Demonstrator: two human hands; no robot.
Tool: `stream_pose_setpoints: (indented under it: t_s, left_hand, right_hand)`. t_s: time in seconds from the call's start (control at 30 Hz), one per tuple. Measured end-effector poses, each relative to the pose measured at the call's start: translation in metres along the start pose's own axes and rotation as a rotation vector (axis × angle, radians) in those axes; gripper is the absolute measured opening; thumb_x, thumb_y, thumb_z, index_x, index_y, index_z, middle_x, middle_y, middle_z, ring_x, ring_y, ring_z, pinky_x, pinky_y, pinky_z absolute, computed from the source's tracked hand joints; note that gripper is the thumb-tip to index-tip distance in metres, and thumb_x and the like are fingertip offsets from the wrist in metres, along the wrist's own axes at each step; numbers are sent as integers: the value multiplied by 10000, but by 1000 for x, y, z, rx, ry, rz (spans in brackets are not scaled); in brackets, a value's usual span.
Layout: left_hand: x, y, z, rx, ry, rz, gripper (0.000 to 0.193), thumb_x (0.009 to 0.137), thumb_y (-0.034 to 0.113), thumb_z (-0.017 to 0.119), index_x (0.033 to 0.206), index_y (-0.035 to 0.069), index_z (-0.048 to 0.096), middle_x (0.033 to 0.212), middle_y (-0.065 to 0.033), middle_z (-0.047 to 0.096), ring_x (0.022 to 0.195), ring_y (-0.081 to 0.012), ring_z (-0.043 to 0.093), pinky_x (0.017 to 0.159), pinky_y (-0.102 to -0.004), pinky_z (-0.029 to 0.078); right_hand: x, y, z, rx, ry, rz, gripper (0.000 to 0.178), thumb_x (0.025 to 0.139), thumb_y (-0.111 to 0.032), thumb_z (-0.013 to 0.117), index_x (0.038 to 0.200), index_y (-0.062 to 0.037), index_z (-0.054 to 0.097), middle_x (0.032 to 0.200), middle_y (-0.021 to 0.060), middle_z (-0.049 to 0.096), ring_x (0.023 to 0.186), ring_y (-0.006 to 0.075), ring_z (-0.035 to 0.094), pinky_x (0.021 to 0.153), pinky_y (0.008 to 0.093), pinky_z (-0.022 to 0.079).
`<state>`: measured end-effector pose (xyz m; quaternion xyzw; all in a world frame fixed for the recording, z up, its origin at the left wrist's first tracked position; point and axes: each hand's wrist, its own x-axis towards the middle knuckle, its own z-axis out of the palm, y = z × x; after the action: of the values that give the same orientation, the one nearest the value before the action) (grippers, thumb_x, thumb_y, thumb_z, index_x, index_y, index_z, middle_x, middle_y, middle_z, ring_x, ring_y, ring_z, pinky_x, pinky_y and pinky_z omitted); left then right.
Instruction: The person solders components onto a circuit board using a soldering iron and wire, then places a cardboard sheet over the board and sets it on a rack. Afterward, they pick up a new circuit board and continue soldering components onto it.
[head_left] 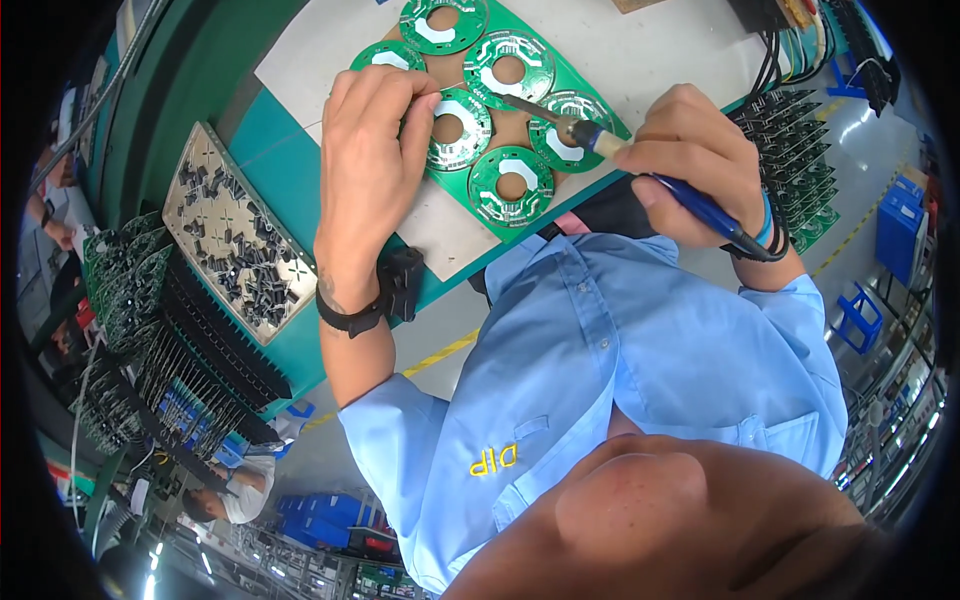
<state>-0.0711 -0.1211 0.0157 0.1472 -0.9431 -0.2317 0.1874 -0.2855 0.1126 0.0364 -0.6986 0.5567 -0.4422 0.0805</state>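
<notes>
A green circuit board panel (511, 212) lies on a pale sheet, made up of several round boards with holes in their middles. My right hand (695, 165) grips a soldering iron (607, 145) with a blue handle and a cream collar. Its dark tip reaches leftward over the panel, near the upper middle round board (538, 72); whether it touches cannot be told. My left hand (375, 150) rests on the panel's left part with fingers curled and thumb near the forefinger. Whatever its fingertips may pinch is hidden.
Left of my left hand, a pale tray (235, 235) holds many small black cylindrical parts. Racks of upright circuit boards stand at the left (190, 370) and right (790, 160). Cables hang at the upper right. A person (230, 495) is in the lower left background.
</notes>
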Motion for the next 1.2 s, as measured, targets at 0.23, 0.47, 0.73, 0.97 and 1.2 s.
stream_pose_setpoints:
  t_s: [0.23, 0.47, 0.73, 0.97, 1.2]
  left_hand:
    - [-2, -5, 5, -8, 46, 11, 98, 939, 45, 759, 1034, 31, 740, 1018, -87, 710, 963, -308, 610, 859, -407, 510]
    - [0, -7, 13, 67, 64, 22, 134, 897, 67, 778, 1027, 76, 746, 1008, -59, 674, 999, -298, 595, 892, -422, 479]
    - [1, -8, 14, 80, 56, 20, 139, 900, 85, 781, 1035, 89, 750, 1020, -52, 674, 1003, -295, 594, 896, -425, 477]
    - [2, -5, 13, 88, 59, 18, 145, 901, 96, 784, 1043, 90, 755, 1025, -52, 666, 1004, -292, 587, 898, -428, 478]
    - [2, -2, 13, 75, 61, 9, 143, 903, 81, 782, 1043, 82, 753, 1020, -60, 659, 1001, -290, 584, 908, -426, 479]
  right_hand:
    - [3, 4, 13, -23, -18, -64, 252, 790, -23, 729, 1037, 15, 756, 854, 122, 664, 715, 278, 594, 644, 386, 479]
    - [6, 6, 18, -58, -19, -53, 262, 777, -25, 746, 1037, 3, 760, 854, 115, 657, 717, 276, 591, 641, 380, 478]
    - [7, 7, 21, -52, -21, -39, 268, 775, -23, 756, 1042, -5, 761, 863, 109, 654, 726, 278, 594, 647, 378, 483]
    - [7, 8, 23, -56, -20, -47, 279, 772, -27, 768, 1051, -14, 762, 873, 108, 657, 732, 277, 595, 652, 377, 486]
    - [9, 5, 23, -70, -28, -43, 281, 773, -31, 771, 1053, -20, 762, 882, 107, 664, 734, 273, 594, 657, 378, 488]
